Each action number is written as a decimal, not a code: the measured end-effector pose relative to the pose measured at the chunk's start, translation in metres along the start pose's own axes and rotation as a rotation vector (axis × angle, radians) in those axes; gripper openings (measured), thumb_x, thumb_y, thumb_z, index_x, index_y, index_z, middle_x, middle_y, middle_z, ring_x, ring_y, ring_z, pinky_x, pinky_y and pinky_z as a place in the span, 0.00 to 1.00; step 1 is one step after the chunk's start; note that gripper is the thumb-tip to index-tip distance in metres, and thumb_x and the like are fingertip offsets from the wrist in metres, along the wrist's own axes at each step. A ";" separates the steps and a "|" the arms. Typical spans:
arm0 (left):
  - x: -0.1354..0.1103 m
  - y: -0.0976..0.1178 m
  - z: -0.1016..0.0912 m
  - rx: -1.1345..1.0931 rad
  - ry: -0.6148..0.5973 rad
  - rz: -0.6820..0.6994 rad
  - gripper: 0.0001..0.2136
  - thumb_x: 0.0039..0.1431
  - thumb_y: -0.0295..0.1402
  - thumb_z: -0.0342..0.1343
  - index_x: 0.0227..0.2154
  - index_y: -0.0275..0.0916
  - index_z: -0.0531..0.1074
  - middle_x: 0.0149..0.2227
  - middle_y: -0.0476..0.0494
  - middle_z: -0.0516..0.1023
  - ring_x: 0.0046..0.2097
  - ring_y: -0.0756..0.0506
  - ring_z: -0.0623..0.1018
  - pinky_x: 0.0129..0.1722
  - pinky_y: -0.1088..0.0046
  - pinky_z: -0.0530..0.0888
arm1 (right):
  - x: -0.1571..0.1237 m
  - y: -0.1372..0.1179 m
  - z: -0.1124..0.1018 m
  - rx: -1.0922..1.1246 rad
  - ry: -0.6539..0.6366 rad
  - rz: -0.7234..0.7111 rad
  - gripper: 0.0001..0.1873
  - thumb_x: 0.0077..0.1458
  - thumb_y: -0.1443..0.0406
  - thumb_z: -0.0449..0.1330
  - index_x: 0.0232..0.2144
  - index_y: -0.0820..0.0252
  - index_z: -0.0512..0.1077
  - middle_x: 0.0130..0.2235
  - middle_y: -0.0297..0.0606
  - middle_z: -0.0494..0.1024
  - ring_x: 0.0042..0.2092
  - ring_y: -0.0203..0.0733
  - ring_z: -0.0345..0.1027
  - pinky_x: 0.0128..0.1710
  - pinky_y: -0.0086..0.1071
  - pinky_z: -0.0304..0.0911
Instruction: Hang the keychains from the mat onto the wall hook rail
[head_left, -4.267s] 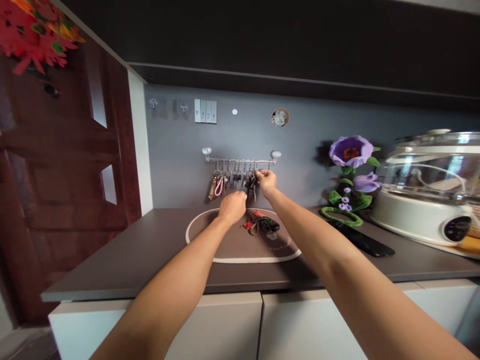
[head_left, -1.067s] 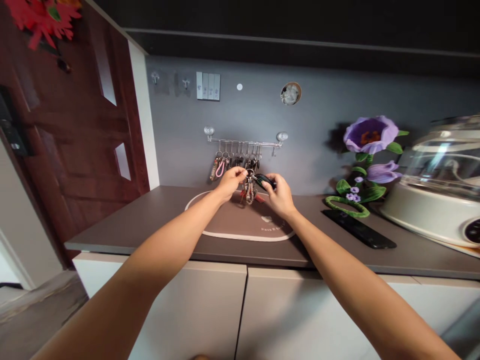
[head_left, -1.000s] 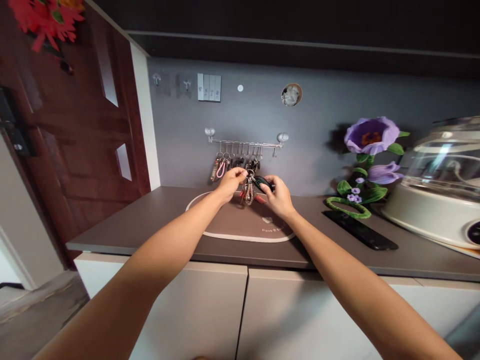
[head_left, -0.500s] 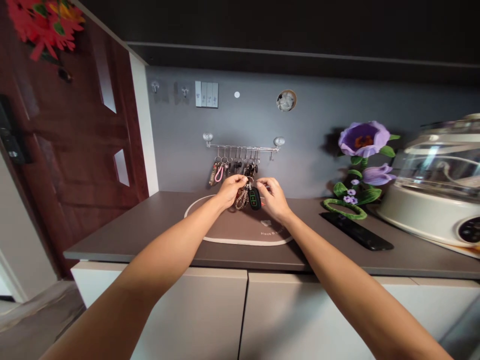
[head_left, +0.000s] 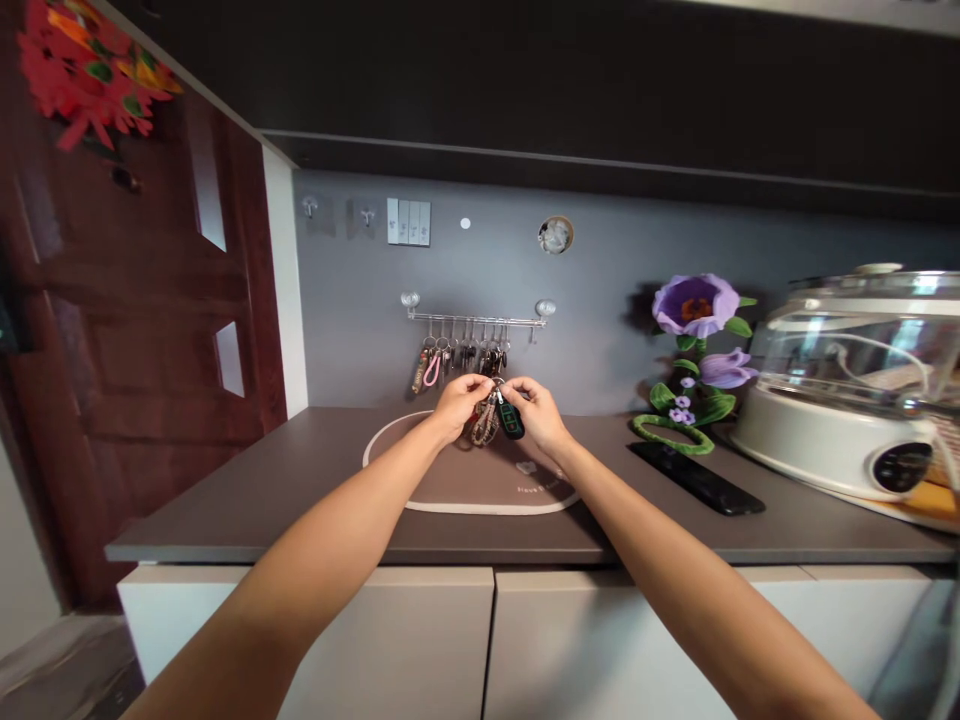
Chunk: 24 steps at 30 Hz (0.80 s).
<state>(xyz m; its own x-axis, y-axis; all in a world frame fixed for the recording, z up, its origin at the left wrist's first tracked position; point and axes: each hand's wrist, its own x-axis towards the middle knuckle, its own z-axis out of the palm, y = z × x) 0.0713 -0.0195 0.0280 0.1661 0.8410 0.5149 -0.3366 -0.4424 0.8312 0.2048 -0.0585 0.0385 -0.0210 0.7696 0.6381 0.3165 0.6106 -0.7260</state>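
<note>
Both my hands meet at a key ring in front of the wall. My left hand pinches the ring from the left, thumb and finger together. On the other side my right hand pinches it close to the clasp. A black car key fob with green outlines and a beaded braided strap dangle below the ring. Behind them, several keys and a pink loop hang from a clear hook rail on the wall.
Beneath my hands lies a brown mat with a pale border on the dark countertop. To the right are a black phone-like slab, a purple fabric flower and a white appliance with a clear cover. A dark cabinet overhangs the counter.
My right hand has moved in to the ring, closing the small gap between my hands. The head view has tilted up and turned slightly right.
</note>
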 end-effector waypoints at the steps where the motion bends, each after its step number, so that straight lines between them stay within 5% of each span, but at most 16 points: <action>1: 0.000 0.000 0.000 0.021 0.002 0.013 0.12 0.41 0.37 0.61 0.27 0.35 0.71 0.26 0.50 0.72 0.29 0.53 0.70 0.34 0.75 0.67 | 0.001 -0.001 -0.001 0.012 -0.011 -0.006 0.14 0.47 0.55 0.54 0.27 0.61 0.65 0.29 0.35 0.69 0.32 0.35 0.61 0.34 0.29 0.59; 7: 0.001 0.003 -0.003 0.088 0.057 0.010 0.13 0.42 0.38 0.60 0.31 0.35 0.72 0.29 0.46 0.74 0.31 0.51 0.71 0.34 0.74 0.68 | 0.020 0.012 -0.010 0.024 -0.016 -0.012 0.15 0.47 0.53 0.53 0.28 0.60 0.63 0.29 0.33 0.68 0.31 0.34 0.60 0.34 0.28 0.58; 15: 0.001 0.004 -0.003 0.219 0.177 -0.062 0.12 0.46 0.37 0.56 0.30 0.33 0.72 0.28 0.45 0.73 0.28 0.52 0.70 0.28 0.77 0.67 | 0.063 0.019 -0.023 0.052 0.197 0.091 0.09 0.47 0.59 0.52 0.26 0.60 0.61 0.26 0.30 0.65 0.28 0.32 0.57 0.31 0.27 0.55; 24: 0.000 0.001 -0.001 0.227 0.189 -0.111 0.09 0.47 0.34 0.54 0.28 0.33 0.72 0.28 0.44 0.74 0.26 0.54 0.69 0.24 0.80 0.65 | 0.111 0.023 -0.028 -0.024 0.263 0.207 0.07 0.48 0.65 0.49 0.21 0.60 0.59 0.20 0.29 0.60 0.23 0.30 0.53 0.25 0.25 0.53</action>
<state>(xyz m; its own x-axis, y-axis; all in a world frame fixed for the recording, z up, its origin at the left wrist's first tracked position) 0.0702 -0.0201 0.0289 0.0075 0.9215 0.3883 -0.1075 -0.3853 0.9165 0.2366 0.0351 0.1000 0.2907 0.8003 0.5244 0.3111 0.4393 -0.8428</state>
